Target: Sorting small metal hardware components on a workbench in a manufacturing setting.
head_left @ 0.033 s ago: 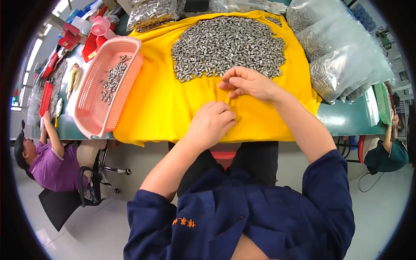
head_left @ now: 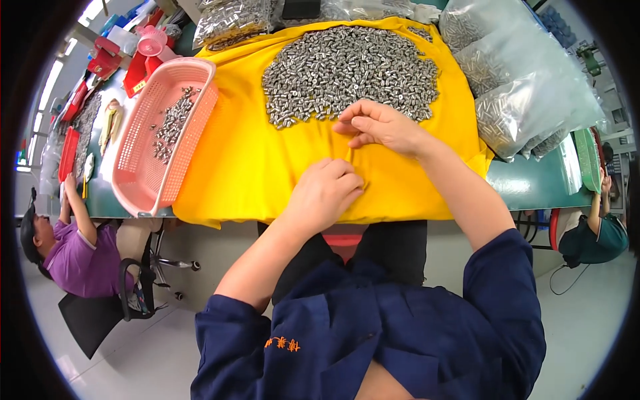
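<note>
A wide pile of small silvery metal cylinders [head_left: 350,70] lies on a yellow cloth [head_left: 240,153] spread over the table. My right hand [head_left: 385,129] is at the pile's near edge, fingers loosely curved with gaps between them and no part visible in them. Closer to me and a little left, my left hand [head_left: 327,190] rests over the cloth, its fingers curled in. Whatever its fingertips may hold is hidden. To the left, a pink perforated basket [head_left: 143,177] contains a smaller heap of similar metal pieces [head_left: 175,123].
Clear plastic bags of metal parts [head_left: 500,107] crowd the table's right side, and another bag [head_left: 233,23] sits at the back beside a dark flat object [head_left: 301,9]. Red bins [head_left: 139,73] stand far left. Co-workers sit at left [head_left: 83,257] and right [head_left: 593,237].
</note>
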A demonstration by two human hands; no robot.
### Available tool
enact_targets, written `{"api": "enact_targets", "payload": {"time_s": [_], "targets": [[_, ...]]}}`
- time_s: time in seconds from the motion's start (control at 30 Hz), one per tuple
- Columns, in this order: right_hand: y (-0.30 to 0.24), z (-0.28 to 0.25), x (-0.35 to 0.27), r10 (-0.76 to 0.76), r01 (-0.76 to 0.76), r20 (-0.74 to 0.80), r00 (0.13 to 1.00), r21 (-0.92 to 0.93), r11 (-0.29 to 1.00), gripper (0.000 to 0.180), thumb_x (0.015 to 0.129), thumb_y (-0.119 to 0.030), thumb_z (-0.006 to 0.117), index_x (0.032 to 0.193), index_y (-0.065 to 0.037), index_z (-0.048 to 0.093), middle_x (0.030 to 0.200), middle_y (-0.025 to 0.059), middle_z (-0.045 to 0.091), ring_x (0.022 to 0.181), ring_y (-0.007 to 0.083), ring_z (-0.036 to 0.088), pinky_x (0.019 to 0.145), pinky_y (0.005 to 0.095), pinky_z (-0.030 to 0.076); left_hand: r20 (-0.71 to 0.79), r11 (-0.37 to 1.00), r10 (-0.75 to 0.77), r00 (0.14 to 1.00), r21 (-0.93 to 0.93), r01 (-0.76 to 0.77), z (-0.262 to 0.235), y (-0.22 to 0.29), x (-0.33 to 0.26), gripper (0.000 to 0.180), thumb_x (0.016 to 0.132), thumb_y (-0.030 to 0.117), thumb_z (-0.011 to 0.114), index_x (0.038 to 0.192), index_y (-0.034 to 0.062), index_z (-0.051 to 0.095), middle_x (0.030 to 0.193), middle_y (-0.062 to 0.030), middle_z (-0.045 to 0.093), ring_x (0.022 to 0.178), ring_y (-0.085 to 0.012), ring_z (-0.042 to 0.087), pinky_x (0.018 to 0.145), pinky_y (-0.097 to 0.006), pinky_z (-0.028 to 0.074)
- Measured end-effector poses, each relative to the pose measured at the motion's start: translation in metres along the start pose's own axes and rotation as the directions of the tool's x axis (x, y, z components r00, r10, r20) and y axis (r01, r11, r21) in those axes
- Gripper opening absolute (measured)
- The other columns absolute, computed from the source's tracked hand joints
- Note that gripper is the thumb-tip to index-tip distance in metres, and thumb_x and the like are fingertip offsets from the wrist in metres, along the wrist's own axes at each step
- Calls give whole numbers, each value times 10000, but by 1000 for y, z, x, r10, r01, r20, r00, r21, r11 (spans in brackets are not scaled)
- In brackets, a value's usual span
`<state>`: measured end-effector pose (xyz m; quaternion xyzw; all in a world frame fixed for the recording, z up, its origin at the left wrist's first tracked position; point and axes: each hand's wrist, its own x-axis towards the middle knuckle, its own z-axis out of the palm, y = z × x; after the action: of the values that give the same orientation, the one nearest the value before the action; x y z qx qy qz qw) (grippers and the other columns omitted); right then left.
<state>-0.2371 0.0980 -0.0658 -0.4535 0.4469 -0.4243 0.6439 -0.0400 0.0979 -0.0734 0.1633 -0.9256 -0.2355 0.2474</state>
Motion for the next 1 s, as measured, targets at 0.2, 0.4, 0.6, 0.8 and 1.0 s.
{"api": "enact_targets", "payload": {"time_s": [0.2,0.4,0.6,0.8,1.0], "targets": [[-17,-18,41,-148,144,-75,986,-64,988,191,933,-105,403,1086,-38,497,1140,87,551,1097,161,504,888,282,445,7,999,6,1000,-47,-5,-2,-1,1,91,668,100,667,735,82,607,786,-49,558,723,-238,547,662,-334,454],[-34,-17,59,-414,290,-160,896,-496,819,190,910,-65,420,1051,-47,545,1030,65,598,991,138,550,823,257,453,-23,995,68,997,-65,-69,2,-8,-1,92,659,101,671,717,92,600,763,-43,541,690,-222,535,623,-325,439],[-4,50,86,-602,664,544,584,-747,-31,168,659,-43,566,819,-71,608,787,65,558,807,252,541,686,352,457,-45,994,90,995,-52,-92,6,-7,-4,87,677,126,647,733,94,590,771,-39,535,685,-215,528,631,-321,433],[-1,33,113,-538,557,579,612,-799,-226,103,687,-114,534,777,-72,562,762,54,536,779,239,533,685,342,431,-22,997,43,999,-64,-44,5,-6,-6,85,689,147,634,753,108,595,784,-28,535,693,-210,525,635,-325,427],[-34,-17,130,-718,354,479,505,-873,-334,77,717,-158,597,745,-98,557,710,48,529,733,248,540,670,363,434,-3,996,52,999,-67,-52,5,-8,-3,72,694,148,633,742,115,591,774,-21,523,696,-205,525,631,-326,424]]}}
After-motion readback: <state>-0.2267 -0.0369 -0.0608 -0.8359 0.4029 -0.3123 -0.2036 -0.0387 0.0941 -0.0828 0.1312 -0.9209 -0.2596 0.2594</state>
